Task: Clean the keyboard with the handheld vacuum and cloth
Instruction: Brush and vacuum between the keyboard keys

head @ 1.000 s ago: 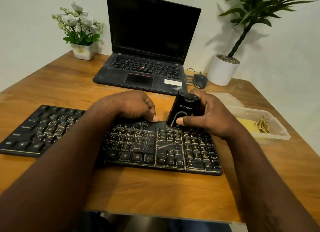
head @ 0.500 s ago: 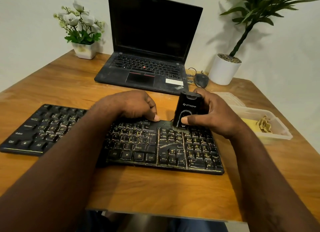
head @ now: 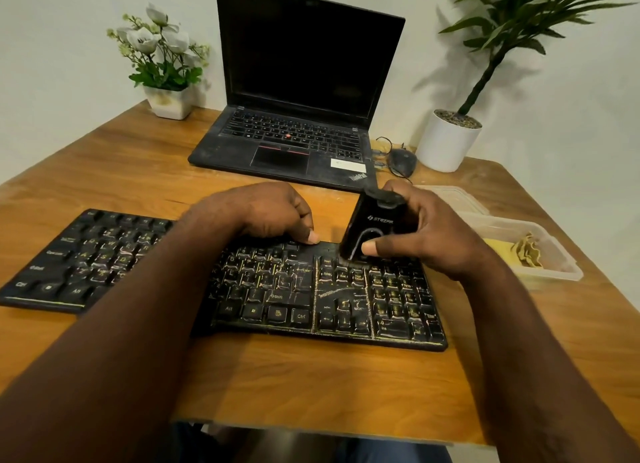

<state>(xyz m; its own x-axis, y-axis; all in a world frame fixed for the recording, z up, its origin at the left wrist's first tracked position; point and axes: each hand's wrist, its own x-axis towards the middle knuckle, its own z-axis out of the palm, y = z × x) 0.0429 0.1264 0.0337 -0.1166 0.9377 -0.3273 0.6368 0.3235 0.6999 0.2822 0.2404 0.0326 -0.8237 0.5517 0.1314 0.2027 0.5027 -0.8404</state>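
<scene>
A black keyboard [head: 346,300], streaked with pale dust between its keys, lies across the wooden desk [head: 311,386] in front of me. My right hand [head: 426,234] grips a small black handheld vacuum [head: 370,227], upright, its base pressed on the top row above the navigation keys. My left hand [head: 273,213] rests curled on the keyboard's far edge, thumb and fingers pressing it down; my forearm hides the keyboard's middle. A yellow cloth [head: 498,246] lies in a clear plastic container [head: 547,272] to the right.
An open black laptop [head: 298,140] stands behind the keyboard, with a mouse [head: 401,159] and cable beside it. A white flower pot [head: 169,99] is at the back left, a white potted plant [head: 446,144] at the back right. A container lid [head: 453,199] lies behind the container.
The vacuum in my right hand has slid a little along the keyboard's top row and tilted slightly. My left hand has stayed on the far edge.
</scene>
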